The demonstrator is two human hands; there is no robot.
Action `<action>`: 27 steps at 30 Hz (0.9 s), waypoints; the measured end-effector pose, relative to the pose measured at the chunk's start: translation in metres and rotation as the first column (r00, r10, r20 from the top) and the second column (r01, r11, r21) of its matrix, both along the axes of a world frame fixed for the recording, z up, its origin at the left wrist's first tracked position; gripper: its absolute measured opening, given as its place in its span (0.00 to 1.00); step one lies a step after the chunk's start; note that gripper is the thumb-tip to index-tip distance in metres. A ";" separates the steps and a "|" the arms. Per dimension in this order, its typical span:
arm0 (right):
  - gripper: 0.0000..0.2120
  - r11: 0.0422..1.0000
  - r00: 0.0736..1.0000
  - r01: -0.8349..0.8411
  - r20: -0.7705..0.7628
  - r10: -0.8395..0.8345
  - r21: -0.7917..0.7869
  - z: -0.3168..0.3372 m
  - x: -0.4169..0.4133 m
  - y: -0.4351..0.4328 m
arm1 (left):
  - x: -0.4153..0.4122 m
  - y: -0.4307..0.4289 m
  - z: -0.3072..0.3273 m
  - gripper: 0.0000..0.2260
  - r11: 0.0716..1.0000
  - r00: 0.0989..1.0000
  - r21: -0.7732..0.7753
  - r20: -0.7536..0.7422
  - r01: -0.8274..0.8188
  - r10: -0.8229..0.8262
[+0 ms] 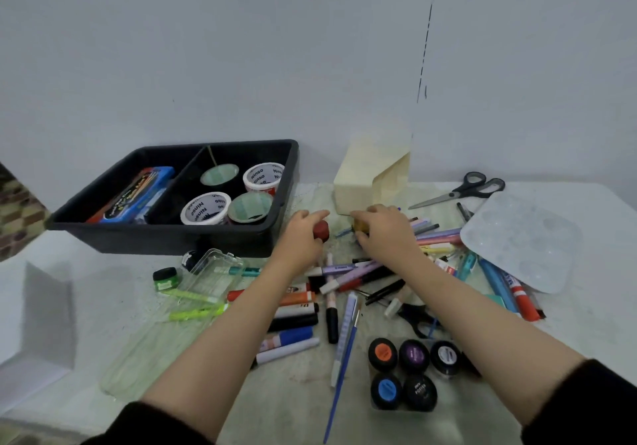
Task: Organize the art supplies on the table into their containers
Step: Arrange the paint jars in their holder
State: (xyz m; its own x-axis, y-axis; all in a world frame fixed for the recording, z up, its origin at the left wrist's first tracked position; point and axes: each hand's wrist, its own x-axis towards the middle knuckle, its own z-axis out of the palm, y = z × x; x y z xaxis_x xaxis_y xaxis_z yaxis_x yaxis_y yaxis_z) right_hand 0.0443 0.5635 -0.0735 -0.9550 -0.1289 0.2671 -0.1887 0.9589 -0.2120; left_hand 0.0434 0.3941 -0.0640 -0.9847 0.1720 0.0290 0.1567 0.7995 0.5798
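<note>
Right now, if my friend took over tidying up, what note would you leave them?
Left hand: fingers grip a small red pot, just in front of the black tray.
Right hand: fingers grip a yellow pot.
Done: four tubs and a blue box sit in the tray.
Left: markers, brushes, dark paint pots, a green jar and scissors lie out on the table.
</note>
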 end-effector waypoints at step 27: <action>0.11 0.713 0.993 0.038 -0.053 -0.105 -0.700 0.009 0.216 0.073 | 0.113 0.037 0.051 0.10 0.774 0.853 0.628 0.358 0.080 -0.379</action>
State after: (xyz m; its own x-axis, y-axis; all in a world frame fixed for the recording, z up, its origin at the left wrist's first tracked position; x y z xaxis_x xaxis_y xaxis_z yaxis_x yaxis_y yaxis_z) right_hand 0.2601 0.6361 -0.0640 -0.9235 0.1934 0.3314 -0.1748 0.5570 -0.8119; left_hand 0.1563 0.4313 -0.0133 -0.8413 0.4917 -0.2244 -0.1009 0.2650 0.9589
